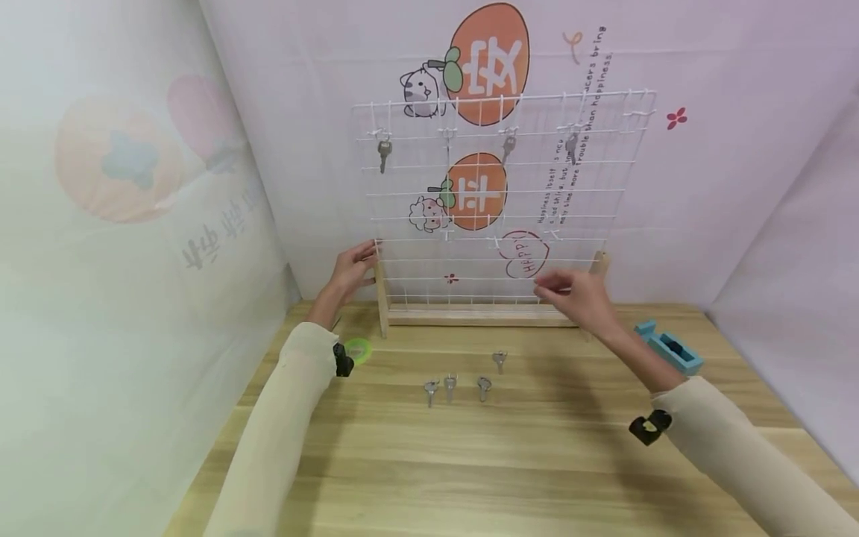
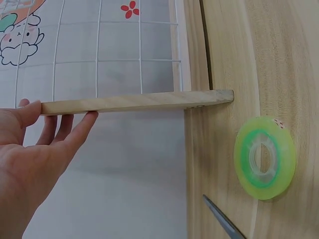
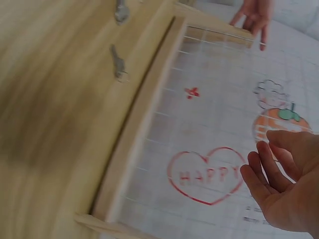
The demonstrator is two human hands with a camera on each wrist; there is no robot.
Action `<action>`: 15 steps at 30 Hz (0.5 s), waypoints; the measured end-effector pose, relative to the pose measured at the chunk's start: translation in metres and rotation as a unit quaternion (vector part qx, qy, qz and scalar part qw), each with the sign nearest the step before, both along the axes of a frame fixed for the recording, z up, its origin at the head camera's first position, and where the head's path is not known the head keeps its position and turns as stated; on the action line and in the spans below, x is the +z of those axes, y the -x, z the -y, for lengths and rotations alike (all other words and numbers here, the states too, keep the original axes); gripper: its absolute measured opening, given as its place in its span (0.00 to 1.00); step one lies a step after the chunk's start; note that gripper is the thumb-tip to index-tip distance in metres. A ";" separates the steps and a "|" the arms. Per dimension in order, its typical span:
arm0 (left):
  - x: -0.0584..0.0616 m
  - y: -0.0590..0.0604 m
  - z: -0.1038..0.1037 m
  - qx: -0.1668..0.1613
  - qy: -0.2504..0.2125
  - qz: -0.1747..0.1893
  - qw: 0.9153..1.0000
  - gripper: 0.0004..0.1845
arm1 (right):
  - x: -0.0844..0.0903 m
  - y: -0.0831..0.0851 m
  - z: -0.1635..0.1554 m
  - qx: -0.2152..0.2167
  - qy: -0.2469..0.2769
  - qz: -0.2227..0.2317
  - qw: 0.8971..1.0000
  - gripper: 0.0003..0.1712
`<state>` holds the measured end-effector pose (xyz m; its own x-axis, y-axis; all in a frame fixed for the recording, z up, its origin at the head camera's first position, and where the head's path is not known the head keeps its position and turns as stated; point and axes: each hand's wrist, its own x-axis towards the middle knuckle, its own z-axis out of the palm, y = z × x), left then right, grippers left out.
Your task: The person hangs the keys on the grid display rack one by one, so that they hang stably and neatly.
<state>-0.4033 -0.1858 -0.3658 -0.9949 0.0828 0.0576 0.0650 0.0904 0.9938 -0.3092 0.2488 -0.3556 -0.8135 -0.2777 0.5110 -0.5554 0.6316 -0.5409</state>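
A white wire grid rack (image 1: 403, 195) stands in a wooden base (image 1: 479, 318) at the back of the table. Three keys hang from hooks along its top, among them one at the left (image 1: 384, 154) and one at the right (image 1: 571, 146). Several loose keys (image 1: 450, 386) lie on the table in front. My left hand (image 1: 354, 268) holds the rack's left wooden post (image 2: 134, 102) between thumb and fingers. In front of the rack's lower right corner my right hand (image 1: 572, 292) hovers with relaxed fingers (image 3: 259, 172) and holds nothing.
A green tape roll (image 2: 264, 157) lies left of the rack's foot, with a scissor tip (image 2: 223, 220) beside it. A blue block-shaped object (image 1: 671, 348) sits at the right of the table. Printed fabric walls close in behind and on both sides.
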 end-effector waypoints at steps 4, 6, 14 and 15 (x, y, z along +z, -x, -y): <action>0.005 -0.003 0.001 0.001 -0.002 0.006 1.000 0.25 | -0.030 0.003 0.005 0.006 -0.012 0.033 0.999 0.08; 0.011 -0.007 0.001 -0.003 -0.006 0.014 1.000 0.26 | -0.044 0.005 0.007 0.011 -0.013 0.042 0.999 0.07; 0.000 0.003 0.000 0.003 0.016 -0.009 1.000 0.23 | -0.096 0.014 0.017 0.011 -0.034 0.067 0.997 0.06; -0.001 0.003 0.000 0.005 0.017 -0.010 1.000 0.23 | -0.101 0.015 0.018 0.014 -0.036 0.068 0.997 0.05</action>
